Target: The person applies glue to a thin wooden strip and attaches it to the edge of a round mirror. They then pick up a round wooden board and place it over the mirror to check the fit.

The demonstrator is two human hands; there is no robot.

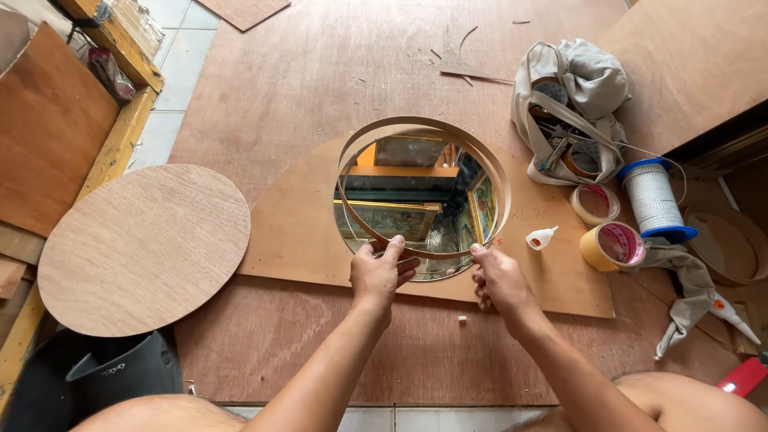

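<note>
A thin wooden strip point(424, 188), bent into a hoop, stood on edge around a round mirror point(416, 212) set into a half-round plywood panel point(296, 232), right in the middle of the big plywood sheet point(320, 80) on the floor. The left hand point(380, 274) was on its near edge, thumb and fingers pinching the strip from either side! The right hand point(498, 280) pinched the strip's end just beside it, remaining fingers curled under. Just right of that hand lay a small white glue bottle point(542, 238); beyond it two rolls of tape point(612, 245), a blue spool of white cord point(653, 200) and a grey cloth bag point(572, 104) of tools. Well off to the left a round plywood disc point(144, 248) rested over a dark bucket point(128, 372).
</note>
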